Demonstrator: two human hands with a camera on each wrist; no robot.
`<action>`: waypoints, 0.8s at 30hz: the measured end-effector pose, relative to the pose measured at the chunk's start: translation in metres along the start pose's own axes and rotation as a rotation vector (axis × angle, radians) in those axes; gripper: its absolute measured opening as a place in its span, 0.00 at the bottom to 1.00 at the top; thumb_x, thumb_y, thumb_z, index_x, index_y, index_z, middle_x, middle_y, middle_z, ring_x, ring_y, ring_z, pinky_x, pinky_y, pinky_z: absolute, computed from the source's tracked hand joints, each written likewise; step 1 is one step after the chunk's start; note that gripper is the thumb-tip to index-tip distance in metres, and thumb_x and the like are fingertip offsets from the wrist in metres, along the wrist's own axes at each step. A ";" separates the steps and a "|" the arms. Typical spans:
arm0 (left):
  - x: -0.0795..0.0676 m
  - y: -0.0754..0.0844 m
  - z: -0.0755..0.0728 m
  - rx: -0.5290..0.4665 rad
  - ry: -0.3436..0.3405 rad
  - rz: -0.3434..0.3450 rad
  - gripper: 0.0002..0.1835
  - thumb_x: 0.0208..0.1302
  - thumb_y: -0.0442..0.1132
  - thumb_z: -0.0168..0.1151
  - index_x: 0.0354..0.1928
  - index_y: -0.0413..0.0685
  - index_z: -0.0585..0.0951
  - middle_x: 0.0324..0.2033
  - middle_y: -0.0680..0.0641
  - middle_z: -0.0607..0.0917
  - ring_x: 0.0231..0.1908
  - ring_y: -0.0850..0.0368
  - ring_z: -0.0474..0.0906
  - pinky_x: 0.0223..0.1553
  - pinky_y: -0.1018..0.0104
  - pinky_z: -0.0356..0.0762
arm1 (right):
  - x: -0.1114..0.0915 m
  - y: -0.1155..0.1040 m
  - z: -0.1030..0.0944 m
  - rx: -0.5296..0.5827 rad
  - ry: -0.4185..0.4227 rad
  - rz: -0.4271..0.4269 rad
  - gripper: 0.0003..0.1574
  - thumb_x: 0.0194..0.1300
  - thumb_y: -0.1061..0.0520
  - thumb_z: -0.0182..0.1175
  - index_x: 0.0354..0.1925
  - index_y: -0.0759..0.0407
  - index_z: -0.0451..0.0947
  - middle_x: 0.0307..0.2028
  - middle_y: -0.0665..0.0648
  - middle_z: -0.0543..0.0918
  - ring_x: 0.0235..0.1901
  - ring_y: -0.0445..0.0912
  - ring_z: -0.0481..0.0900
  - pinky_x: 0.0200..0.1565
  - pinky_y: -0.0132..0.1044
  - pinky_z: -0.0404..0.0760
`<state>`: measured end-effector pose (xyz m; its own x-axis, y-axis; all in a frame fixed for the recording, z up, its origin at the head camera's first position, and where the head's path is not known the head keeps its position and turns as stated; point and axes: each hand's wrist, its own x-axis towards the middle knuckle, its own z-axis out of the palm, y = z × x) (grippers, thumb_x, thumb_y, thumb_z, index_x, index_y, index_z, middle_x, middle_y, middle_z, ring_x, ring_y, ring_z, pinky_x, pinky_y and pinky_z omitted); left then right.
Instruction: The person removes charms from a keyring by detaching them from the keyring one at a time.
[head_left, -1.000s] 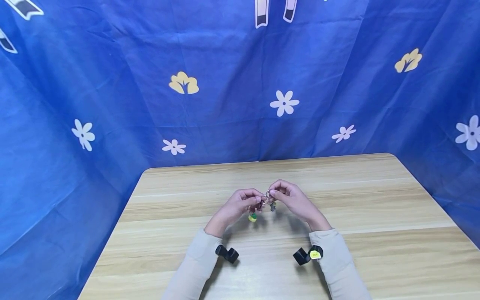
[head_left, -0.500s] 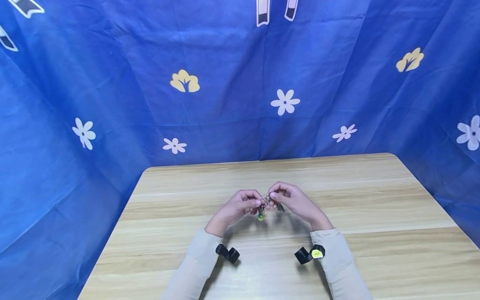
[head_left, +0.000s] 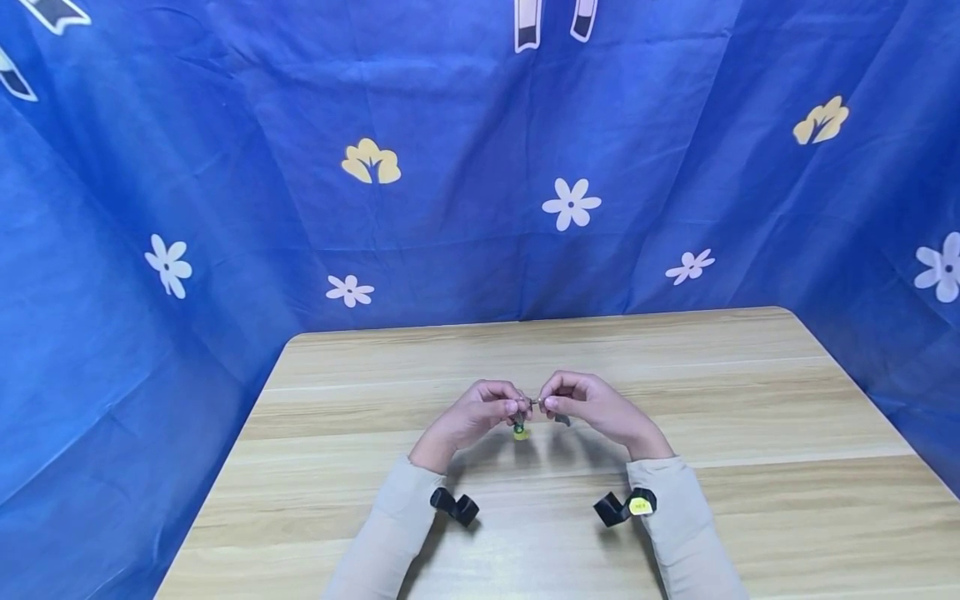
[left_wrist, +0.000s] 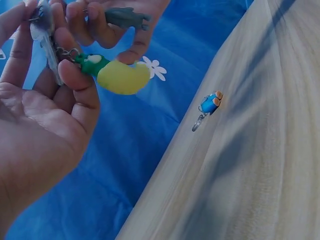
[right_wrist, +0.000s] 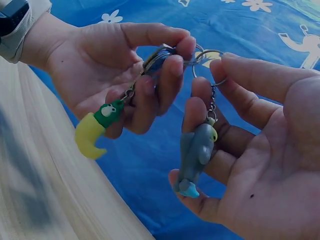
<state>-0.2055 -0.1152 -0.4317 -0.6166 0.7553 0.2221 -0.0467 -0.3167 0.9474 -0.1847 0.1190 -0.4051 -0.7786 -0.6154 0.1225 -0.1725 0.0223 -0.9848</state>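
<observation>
In the head view my left hand (head_left: 476,414) and right hand (head_left: 596,410) meet above the table. The left hand pinches a bunch of flat metal pieces (right_wrist: 159,59) that look like keys. From them hangs a yellow charm with a green top (left_wrist: 122,77), on a short chain. Between thumb and finger the right hand pinches a metal split ring (right_wrist: 214,51), from which a grey animal charm (right_wrist: 197,150) with a pale blue tip dangles. The rings cross between the fingertips; whether they are linked I cannot tell.
A blue charm with orange ends (left_wrist: 210,103) and a small ring lies on the wooden table (head_left: 375,517) in the left wrist view; I cannot find it in the head view. Blue patterned cloth (head_left: 465,167) hangs behind the table and at its sides.
My right hand has come slightly down and to the right. The yellow charm hangs further right than before, and the grey charm has swung right under the right fingers. The left hand barely moves.
</observation>
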 end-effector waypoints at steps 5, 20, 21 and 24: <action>0.000 0.001 -0.001 -0.033 -0.052 0.035 0.07 0.67 0.42 0.58 0.37 0.62 0.84 0.38 0.59 0.89 0.42 0.66 0.83 0.42 0.74 0.70 | -0.001 -0.002 0.000 0.018 -0.032 0.008 0.14 0.69 0.59 0.54 0.42 0.73 0.74 0.34 0.47 0.82 0.34 0.39 0.79 0.37 0.31 0.78; 0.000 0.003 0.000 0.007 -0.058 -0.013 0.08 0.66 0.42 0.58 0.45 0.57 0.80 0.35 0.59 0.88 0.38 0.66 0.81 0.39 0.73 0.74 | 0.000 -0.001 -0.001 0.083 -0.019 0.018 0.09 0.64 0.63 0.59 0.41 0.68 0.75 0.34 0.48 0.85 0.37 0.42 0.82 0.41 0.32 0.81; 0.000 0.004 0.000 0.006 -0.053 -0.023 0.09 0.65 0.43 0.59 0.46 0.56 0.79 0.35 0.59 0.88 0.38 0.66 0.81 0.38 0.73 0.73 | 0.001 -0.001 -0.001 0.086 -0.007 0.024 0.08 0.63 0.63 0.59 0.41 0.66 0.75 0.34 0.48 0.84 0.36 0.42 0.82 0.41 0.32 0.81; 0.000 0.004 0.000 0.009 -0.041 -0.044 0.13 0.63 0.48 0.62 0.47 0.55 0.78 0.35 0.58 0.88 0.38 0.65 0.82 0.38 0.73 0.72 | 0.001 -0.002 -0.001 0.091 0.014 0.045 0.09 0.63 0.65 0.59 0.43 0.64 0.75 0.33 0.48 0.84 0.36 0.42 0.82 0.41 0.32 0.82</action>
<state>-0.2055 -0.1161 -0.4280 -0.5817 0.7910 0.1895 -0.0658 -0.2780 0.9583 -0.1860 0.1189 -0.4033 -0.7930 -0.6040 0.0794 -0.0823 -0.0230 -0.9963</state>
